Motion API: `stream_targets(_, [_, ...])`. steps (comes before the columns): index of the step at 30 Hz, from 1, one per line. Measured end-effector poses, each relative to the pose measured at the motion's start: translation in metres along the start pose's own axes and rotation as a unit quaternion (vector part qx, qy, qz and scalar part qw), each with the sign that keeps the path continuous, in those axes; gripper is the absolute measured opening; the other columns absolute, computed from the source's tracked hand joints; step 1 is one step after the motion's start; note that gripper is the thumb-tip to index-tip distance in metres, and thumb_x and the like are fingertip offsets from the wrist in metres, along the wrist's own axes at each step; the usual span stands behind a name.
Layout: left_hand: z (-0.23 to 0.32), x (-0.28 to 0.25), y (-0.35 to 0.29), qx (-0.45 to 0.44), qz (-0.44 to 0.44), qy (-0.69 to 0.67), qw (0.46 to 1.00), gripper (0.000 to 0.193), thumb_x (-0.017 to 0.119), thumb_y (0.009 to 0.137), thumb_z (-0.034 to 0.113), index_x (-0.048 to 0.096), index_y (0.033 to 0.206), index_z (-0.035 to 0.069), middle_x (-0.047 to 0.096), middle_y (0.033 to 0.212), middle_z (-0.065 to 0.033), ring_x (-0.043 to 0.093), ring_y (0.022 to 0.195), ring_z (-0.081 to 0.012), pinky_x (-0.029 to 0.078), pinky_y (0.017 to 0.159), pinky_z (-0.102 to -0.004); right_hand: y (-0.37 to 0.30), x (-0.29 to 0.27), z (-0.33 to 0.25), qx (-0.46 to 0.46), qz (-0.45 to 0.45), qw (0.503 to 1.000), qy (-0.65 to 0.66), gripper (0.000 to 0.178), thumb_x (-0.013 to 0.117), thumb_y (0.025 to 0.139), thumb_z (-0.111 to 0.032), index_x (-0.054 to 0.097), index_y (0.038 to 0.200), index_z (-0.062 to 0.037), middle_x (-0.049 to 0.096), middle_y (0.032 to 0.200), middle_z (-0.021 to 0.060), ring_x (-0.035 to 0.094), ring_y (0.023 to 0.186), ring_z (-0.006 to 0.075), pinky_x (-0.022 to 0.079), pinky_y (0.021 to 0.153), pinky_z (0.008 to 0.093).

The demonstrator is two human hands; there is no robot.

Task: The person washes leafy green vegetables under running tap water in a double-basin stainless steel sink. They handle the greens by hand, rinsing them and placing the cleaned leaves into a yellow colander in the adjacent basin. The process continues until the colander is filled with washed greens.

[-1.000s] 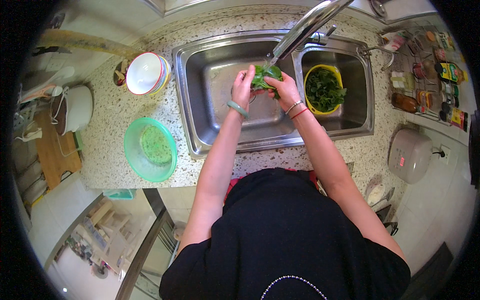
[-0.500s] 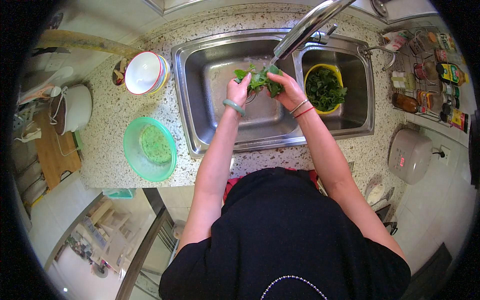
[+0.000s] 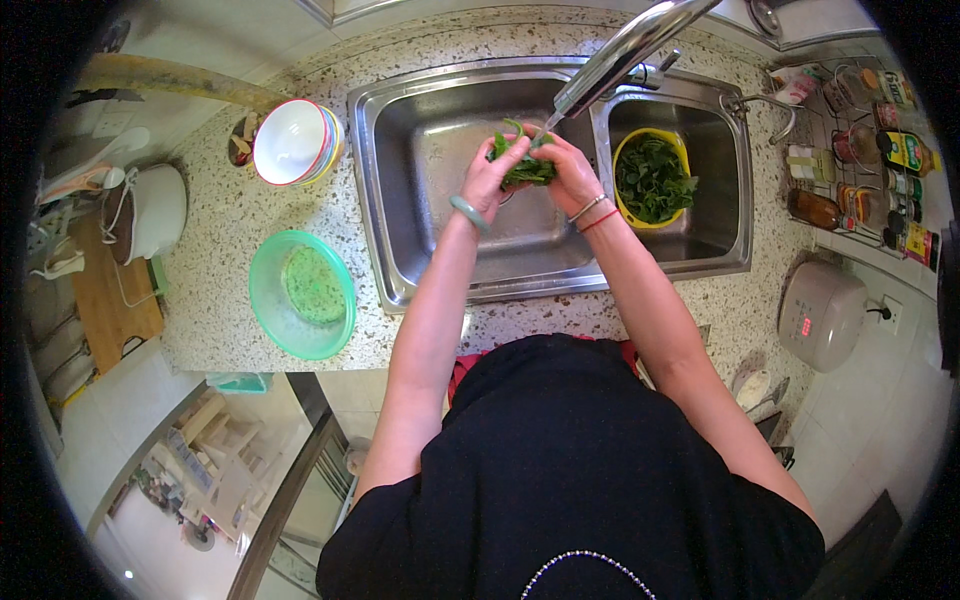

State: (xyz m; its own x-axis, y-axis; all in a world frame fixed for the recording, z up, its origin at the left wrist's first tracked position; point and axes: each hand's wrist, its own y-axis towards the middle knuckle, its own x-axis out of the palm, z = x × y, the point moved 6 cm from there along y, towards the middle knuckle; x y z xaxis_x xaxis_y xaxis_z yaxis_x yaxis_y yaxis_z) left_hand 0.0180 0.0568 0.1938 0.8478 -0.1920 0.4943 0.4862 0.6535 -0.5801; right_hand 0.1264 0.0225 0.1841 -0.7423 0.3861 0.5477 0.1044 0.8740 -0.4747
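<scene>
Both my hands are closed round a bunch of leafy greens (image 3: 526,171) over the large sink basin (image 3: 420,130). My left hand (image 3: 489,180) grips the bunch from the left, its thumb across the leaves. Against the right side of the leaves is my right hand (image 3: 572,176), fingers curled in. A chrome faucet (image 3: 610,62) reaches over from the upper right, and its water falls onto the greens between my hands. In the smaller basin (image 3: 722,215) stands a yellow colander (image 3: 683,150) holding more dark green leaves (image 3: 652,180).
Left of the sink, a stack of bowls (image 3: 290,142) and a green plastic basin (image 3: 345,300) stand on the speckled counter (image 3: 215,215). At the right are a wire rack (image 3: 835,130) of jars and bottles and a rice cooker (image 3: 820,315).
My hands have come closer together and gathered the greens into a tighter bunch under the water. My left hand moved slightly right; the leaves are less spread out.
</scene>
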Motion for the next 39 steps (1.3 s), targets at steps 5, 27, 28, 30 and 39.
stream_targets(5, [-0.009,-0.024,0.023,0.125,0.078,0.116,0.982,0.03,0.067,0.076,0.014,0.049,0.1,0.011,0.058,0.09,-0.0034,0.059,0.075,-0.0146,0.051,0.056,-0.028,0.003,0.018,-0.002,0.046,0.015,0.991,0.127,0.038,0.037,0.09,-0.03,0.052,0.113,-0.0019,0.053,0.114,0.0105,0.049,0.104,0.0215,0.036,0.092,0.0348])
stream_targets(27, [-0.015,0.002,0.029,-0.024,-0.056,0.005,0.998,0.032,0.056,0.072,0.002,0.056,0.103,0.011,0.061,0.09,-0.0039,0.06,0.075,-0.016,0.051,0.062,-0.0337,-0.003,-0.016,-0.023,-0.031,0.114,0.993,-0.012,0.034,0.048,0.086,-0.033,0.054,0.111,-0.0104,0.053,0.112,0.0018,0.044,0.107,0.0155,0.037,0.077,0.0321])
stream_targets(28, [-0.023,0.002,0.032,-0.03,-0.07,-0.001,0.997,0.033,0.056,0.072,0.002,0.056,0.103,0.011,0.061,0.091,-0.004,0.06,0.077,-0.016,0.051,0.063,-0.0342,-0.003,-0.025,-0.018,-0.033,0.13,0.99,-0.039,0.034,0.049,0.085,-0.034,0.055,0.109,-0.0107,0.052,0.112,0.0012,0.043,0.107,0.0153,0.037,0.077,0.0324])
stream_targets(30, [-0.03,0.003,0.027,-0.068,-0.095,-0.039,0.992,0.033,0.058,0.074,0.01,0.051,0.106,0.013,0.059,0.096,-0.0035,0.058,0.083,-0.0164,0.05,0.067,-0.0364,-0.009,-0.027,-0.014,-0.034,0.162,0.982,-0.089,0.036,0.051,0.084,-0.038,0.057,0.107,-0.0114,0.051,0.112,0.0,0.041,0.107,0.0148,0.037,0.076,0.0329])
stream_targets(39, [-0.043,-0.014,0.041,-0.087,-0.038,-0.139,0.986,0.027,0.059,0.081,0.035,0.054,0.099,0.015,0.06,0.092,-0.0037,0.058,0.083,-0.018,0.049,0.072,-0.0395,-0.007,-0.01,0.012,-0.064,0.129,0.973,-0.18,0.039,0.054,0.084,-0.02,0.05,0.115,0.0029,0.057,0.105,0.0075,0.05,0.097,0.0117,0.039,0.085,0.0241])
